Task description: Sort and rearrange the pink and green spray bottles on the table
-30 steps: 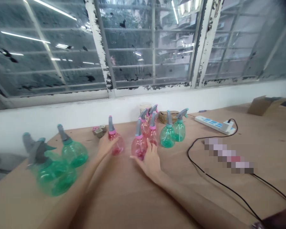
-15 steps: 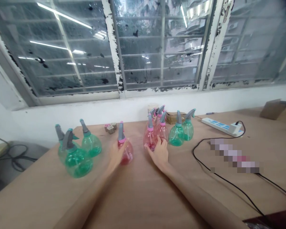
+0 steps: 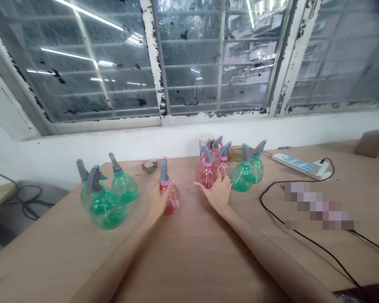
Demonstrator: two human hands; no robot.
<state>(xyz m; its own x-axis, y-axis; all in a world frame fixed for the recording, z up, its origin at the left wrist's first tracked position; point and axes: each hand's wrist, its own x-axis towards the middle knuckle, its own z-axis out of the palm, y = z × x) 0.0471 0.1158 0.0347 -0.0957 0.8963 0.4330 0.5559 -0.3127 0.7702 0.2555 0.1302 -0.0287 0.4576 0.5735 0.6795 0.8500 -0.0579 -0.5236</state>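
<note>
My left hand (image 3: 157, 198) curls round a single pink spray bottle (image 3: 170, 196) with a grey trigger, standing upright on the wooden table (image 3: 189, 252). My right hand (image 3: 219, 192) rests with fingers spread against the front bottle of a cluster of pink spray bottles (image 3: 207, 173) near the wall. Two green spray bottles (image 3: 246, 176) stand just right of that cluster. Three more green spray bottles (image 3: 109, 202) stand grouped to the left of my left hand.
A white power strip (image 3: 300, 165) lies at the back right, and a black cable (image 3: 306, 235) loops from it across the table. A cardboard box (image 3: 371, 143) sits far right. Small blocks (image 3: 149, 165) lie by the wall under a grimy window.
The view has shifted left and steadied. My left hand stays on the single pink bottle; my right hand has moved further back with the pink cluster, towards the wall.
</note>
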